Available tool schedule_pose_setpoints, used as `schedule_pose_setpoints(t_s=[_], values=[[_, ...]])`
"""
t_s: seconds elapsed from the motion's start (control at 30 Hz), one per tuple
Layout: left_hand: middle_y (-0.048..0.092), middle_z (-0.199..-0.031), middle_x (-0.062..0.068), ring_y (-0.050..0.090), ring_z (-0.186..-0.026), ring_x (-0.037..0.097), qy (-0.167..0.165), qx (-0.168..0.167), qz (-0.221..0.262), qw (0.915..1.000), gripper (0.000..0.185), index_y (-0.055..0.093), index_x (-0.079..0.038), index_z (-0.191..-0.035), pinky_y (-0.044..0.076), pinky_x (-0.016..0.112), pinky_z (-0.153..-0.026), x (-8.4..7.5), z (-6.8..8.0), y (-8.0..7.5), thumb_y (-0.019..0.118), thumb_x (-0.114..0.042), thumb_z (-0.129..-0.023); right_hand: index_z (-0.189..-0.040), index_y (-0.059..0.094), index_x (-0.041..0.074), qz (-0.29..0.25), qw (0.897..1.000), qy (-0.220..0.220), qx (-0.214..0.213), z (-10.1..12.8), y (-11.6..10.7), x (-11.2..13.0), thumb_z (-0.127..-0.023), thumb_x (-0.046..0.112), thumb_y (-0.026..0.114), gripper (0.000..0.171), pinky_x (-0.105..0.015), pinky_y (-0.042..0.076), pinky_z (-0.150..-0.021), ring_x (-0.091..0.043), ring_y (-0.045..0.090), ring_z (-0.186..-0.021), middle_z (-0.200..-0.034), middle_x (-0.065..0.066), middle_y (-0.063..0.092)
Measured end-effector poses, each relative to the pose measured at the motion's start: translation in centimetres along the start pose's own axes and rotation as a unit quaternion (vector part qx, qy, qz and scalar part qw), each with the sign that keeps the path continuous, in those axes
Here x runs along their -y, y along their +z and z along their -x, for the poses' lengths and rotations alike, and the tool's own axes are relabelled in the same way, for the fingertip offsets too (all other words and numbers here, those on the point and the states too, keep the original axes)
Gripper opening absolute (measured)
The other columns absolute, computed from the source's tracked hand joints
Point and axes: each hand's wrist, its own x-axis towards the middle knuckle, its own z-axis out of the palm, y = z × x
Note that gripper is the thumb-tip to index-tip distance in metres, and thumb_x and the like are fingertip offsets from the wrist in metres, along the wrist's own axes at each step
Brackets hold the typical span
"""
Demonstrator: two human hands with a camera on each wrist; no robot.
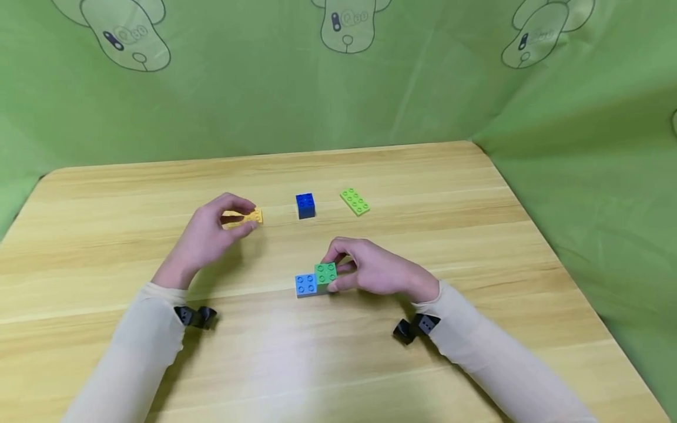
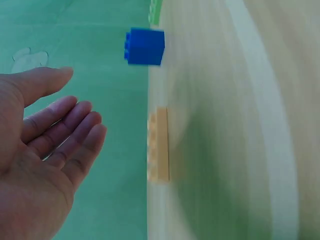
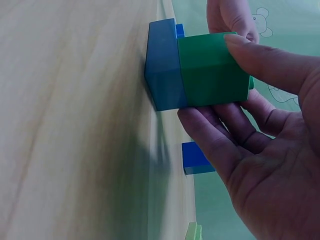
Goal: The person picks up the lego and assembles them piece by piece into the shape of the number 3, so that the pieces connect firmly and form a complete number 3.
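Observation:
A flat yellow brick lies on the wooden table. My left hand hovers around it with fingers relaxed; the left wrist view shows a gap between fingers and brick. My right hand pinches a green square brick between thumb and fingers. That green brick sits on one end of a light blue brick resting on the table.
A dark blue square brick and a flat lime brick lie farther back on the table. Green cloth hangs behind and to the right.

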Motion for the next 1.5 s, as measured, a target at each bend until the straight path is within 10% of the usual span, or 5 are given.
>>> schedule_pose_setpoints(t_s=[0.47,0.97,1.5], values=[[0.055,-0.129,0.015,0.045,-0.128,0.037,-0.044,0.033,-0.048,0.9973,0.045,0.057,0.002,-0.127,0.037,0.049,-0.107,1.9,-2.1,-2.1,0.073,-0.020,-0.091,-0.105,0.060,0.006,0.001,1.000,-0.001,-0.002,0.0,-0.2,0.0,-0.084,0.007,0.079,0.028,-0.026,0.051,-0.091,-0.018,0.060,-0.103,-0.106,-0.005,0.060],[0.055,-0.122,0.020,0.052,-0.111,0.035,-0.082,0.090,-0.130,0.9840,0.048,0.057,0.007,-0.126,0.041,0.050,-0.100,3.4,-3.6,-1.9,0.077,-0.013,-0.086,-0.104,0.059,0.007,0.007,1.000,-0.002,-0.002,0.0,-0.1,0.0,-0.084,0.007,0.078,0.028,-0.026,0.051,-0.091,-0.018,0.060,-0.104,-0.107,-0.004,0.060],[0.056,-0.111,0.017,0.053,-0.100,0.032,-0.052,0.110,-0.175,0.9771,0.035,0.064,0.007,-0.117,0.045,0.047,-0.091,3.7,-3.9,-1.7,0.074,-0.004,-0.086,-0.104,0.059,0.008,0.016,1.000,-0.003,0.002,0.0,0.0,-0.2,-0.085,0.010,0.078,0.027,-0.027,0.051,-0.091,-0.017,0.059,-0.103,-0.107,-0.003,0.060]])
